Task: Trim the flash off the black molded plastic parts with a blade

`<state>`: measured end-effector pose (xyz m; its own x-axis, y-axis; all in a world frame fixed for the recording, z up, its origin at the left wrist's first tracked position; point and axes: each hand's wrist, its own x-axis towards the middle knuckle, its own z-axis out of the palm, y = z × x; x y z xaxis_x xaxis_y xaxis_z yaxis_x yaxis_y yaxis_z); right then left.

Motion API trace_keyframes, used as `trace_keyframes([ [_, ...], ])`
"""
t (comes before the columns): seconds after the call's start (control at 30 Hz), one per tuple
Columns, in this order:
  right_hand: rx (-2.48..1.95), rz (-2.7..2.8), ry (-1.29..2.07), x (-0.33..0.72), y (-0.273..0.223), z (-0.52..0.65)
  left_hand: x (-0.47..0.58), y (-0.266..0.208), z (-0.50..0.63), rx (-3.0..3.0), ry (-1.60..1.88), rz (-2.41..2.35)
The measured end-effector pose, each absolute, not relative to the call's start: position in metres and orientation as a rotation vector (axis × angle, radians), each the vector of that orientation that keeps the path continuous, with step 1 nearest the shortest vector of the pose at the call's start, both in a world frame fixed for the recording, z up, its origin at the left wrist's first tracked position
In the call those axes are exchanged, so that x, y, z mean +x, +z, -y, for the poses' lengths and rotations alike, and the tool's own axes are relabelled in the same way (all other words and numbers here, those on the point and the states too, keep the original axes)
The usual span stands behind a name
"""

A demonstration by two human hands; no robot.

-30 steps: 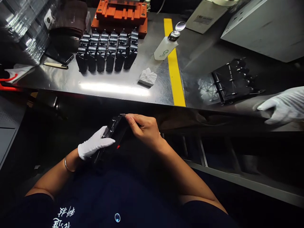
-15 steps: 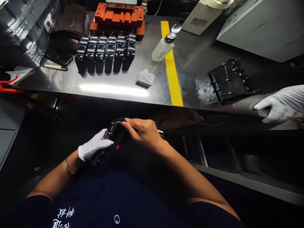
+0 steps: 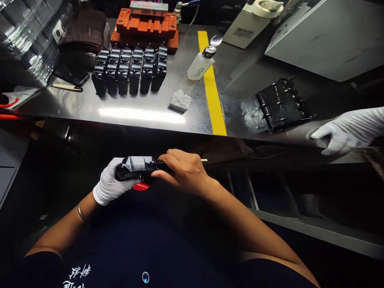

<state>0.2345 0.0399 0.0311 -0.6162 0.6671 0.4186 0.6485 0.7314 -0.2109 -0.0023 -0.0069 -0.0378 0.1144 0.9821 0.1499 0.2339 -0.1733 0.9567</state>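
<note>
My left hand [image 3: 109, 182], in a white glove, is closed around one end of a black moulded part [image 3: 139, 164] in front of my body, below the bench edge. A shiny pale face of the part is turned up, and something red [image 3: 141, 186] shows under it. My bare right hand [image 3: 184, 168] grips a slim tool, its pale handle end [image 3: 204, 160] sticking out behind the knuckles. The tool's dark front end meets the right side of the black part; its exact tip is hard to make out.
On the metal bench stand rows of similar black parts [image 3: 129, 72], an orange fixture [image 3: 147, 26], a white bottle [image 3: 200, 66] and a folded white cloth [image 3: 180, 100]. Another pale-handled tool [image 3: 66, 87] lies left. At right, a co-worker's gloved hand [image 3: 345, 132] is near black parts [image 3: 279, 104].
My left hand has turned the black part from a steep tilt to nearly level, bringing its shiny face up. More of the red thing shows. My right hand stays at the part with the tool.
</note>
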Motion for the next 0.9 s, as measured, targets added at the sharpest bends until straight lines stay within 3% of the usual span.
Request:
trace_keyframes([
  [0.7,-0.679,2.572,0.139,0.235,0.036,-0.042,-0.003,-0.023,0.002,1.186,0.817,-1.023],
  [0.9,-0.808,2.351,0.485,0.240,0.033,-0.034,-0.004,-0.014,0.001,1.226,0.950,-1.189],
])
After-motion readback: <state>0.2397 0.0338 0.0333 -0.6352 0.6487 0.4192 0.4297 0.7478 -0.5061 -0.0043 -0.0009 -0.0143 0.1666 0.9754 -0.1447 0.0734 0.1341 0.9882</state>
